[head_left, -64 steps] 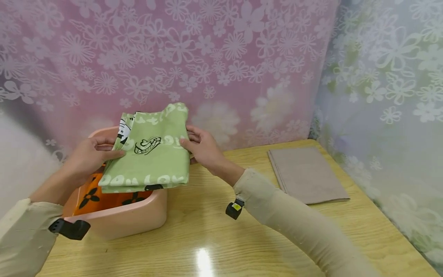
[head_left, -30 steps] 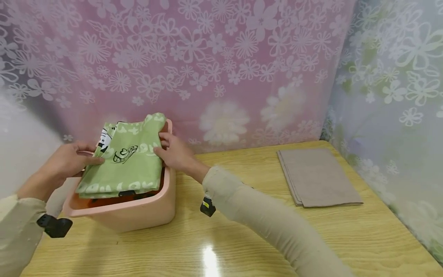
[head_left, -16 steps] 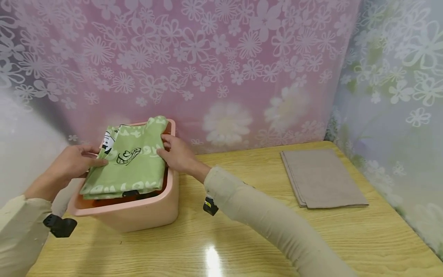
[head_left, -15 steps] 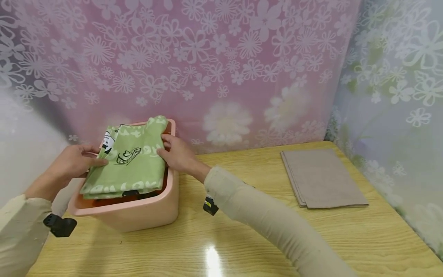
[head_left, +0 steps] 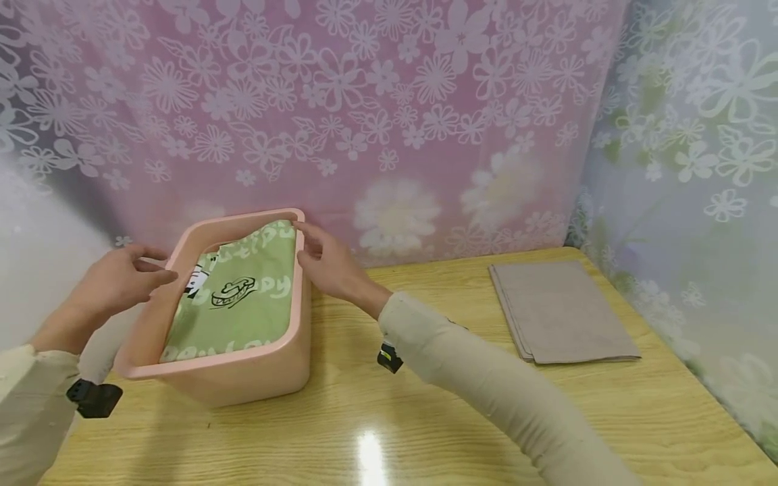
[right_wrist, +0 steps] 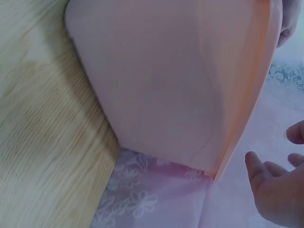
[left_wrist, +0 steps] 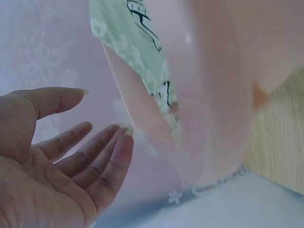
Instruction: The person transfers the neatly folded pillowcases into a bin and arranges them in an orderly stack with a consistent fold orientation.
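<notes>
A folded green cloth [head_left: 243,304] with white lettering and black drawings lies inside the pink plastic basin [head_left: 243,368]. My left hand [head_left: 115,283] is at the basin's left rim, fingers loosely bent and holding nothing; the left wrist view shows its palm and relaxed fingers [left_wrist: 90,161] beside the basin wall. On the other side, my right hand [head_left: 334,266] is at the right rim, thumb and fingers apart with nothing between them. The right wrist view has this hand [right_wrist: 280,185] just off the basin's rim [right_wrist: 251,109].
A folded grey-brown cloth [head_left: 562,310] lies on the right part of the wooden table [head_left: 425,432]. Behind the table hangs a pink flowered curtain [head_left: 377,121], with a pale flowered one [head_left: 693,202] along the right side.
The green cloth, earlier held between both hands above the basin, has gone down into it. Both hands have let go and moved outward to the rims. The grey-brown cloth stays put.
</notes>
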{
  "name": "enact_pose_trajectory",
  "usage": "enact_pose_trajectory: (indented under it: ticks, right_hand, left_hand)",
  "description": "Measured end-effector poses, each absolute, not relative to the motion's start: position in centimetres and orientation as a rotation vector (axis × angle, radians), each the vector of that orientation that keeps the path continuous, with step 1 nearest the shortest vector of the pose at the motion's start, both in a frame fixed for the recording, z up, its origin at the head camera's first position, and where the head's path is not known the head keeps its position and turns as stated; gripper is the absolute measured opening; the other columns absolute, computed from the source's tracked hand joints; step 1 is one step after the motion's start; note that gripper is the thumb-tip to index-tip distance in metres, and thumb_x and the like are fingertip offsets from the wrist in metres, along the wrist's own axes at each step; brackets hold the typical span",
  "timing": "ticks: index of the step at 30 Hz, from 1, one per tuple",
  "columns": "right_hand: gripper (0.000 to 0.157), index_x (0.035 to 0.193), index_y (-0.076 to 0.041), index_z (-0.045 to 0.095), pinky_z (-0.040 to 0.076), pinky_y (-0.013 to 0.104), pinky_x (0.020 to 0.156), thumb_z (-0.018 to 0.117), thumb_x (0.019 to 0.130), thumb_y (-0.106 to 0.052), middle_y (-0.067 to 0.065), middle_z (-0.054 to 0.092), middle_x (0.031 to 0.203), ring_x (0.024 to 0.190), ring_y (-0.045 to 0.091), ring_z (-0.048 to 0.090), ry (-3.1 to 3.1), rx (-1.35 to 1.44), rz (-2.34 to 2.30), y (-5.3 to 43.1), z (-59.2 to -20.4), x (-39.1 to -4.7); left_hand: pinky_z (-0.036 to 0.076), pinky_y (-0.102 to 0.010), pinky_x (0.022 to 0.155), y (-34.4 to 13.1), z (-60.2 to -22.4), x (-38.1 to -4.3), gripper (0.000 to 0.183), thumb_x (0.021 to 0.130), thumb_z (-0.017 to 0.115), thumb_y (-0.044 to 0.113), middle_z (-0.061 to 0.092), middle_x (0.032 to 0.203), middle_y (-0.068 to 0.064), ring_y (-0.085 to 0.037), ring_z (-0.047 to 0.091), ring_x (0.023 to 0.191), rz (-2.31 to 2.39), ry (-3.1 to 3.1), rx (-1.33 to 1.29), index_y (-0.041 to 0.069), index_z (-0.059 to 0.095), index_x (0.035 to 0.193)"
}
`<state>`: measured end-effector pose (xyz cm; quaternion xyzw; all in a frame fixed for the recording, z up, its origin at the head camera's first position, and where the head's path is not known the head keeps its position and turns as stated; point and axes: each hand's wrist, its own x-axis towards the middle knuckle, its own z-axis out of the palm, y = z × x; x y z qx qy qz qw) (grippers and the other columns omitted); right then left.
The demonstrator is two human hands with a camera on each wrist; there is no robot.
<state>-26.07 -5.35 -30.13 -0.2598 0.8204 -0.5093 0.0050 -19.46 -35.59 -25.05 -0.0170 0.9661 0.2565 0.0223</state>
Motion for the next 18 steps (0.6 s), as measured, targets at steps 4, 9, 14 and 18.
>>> enact_pose_trajectory:
  ticks: [4,9,14,18]
  right_hand:
    - [0.051,0.147,-0.03,0.038,0.045,0.031,0.094,0.049,0.098,-0.021,-0.002,0.05,0.137,0.117,0.017,0.053,2.594,-0.932,-1.521,-4.6,-30.4,-26.1]
    - [0.05,0.148,-0.022,0.037,0.041,0.028,0.097,0.046,0.099,-0.017,-0.002,0.044,0.144,0.121,0.013,0.049,2.62,-1.13,-1.415,-3.9,-30.7,-26.2]
    - [0.047,0.147,-0.018,0.039,0.027,0.025,0.108,0.045,0.101,-0.021,-0.004,0.037,0.149,0.135,0.008,0.032,2.699,-1.306,-1.248,-3.0,-31.0,-26.3]
    - [0.049,0.149,-0.022,0.035,0.023,0.028,0.11,0.044,0.102,-0.026,-0.004,0.031,0.152,0.138,0.01,0.026,2.739,-1.354,-1.113,-2.0,-31.2,-26.2]
  left_hand:
    - [0.049,-0.052,0.076,-34.3,-25.1,-19.3,0.063,0.097,0.05,0.04,0.049,0.125,-0.037,-0.048,0.055,0.103,0.74,3.007,0.002,-0.008,0.037,0.136]
    - [0.047,-0.056,0.079,-32.6,-25.0,-19.2,0.057,0.098,0.05,0.037,0.051,0.124,-0.036,-0.051,0.051,0.109,0.708,3.05,0.109,-0.007,0.042,0.133]
    - [0.046,-0.058,0.083,-30.8,-25.2,-18.9,0.056,0.098,0.051,0.035,0.049,0.128,-0.034,-0.049,0.051,0.113,0.719,3.092,0.173,-0.004,0.041,0.137]
    - [0.045,-0.058,0.083,-29.4,-25.5,-18.5,0.051,0.098,0.052,0.031,0.049,0.127,-0.033,-0.048,0.053,0.111,0.76,3.16,0.23,-0.001,0.043,0.137]
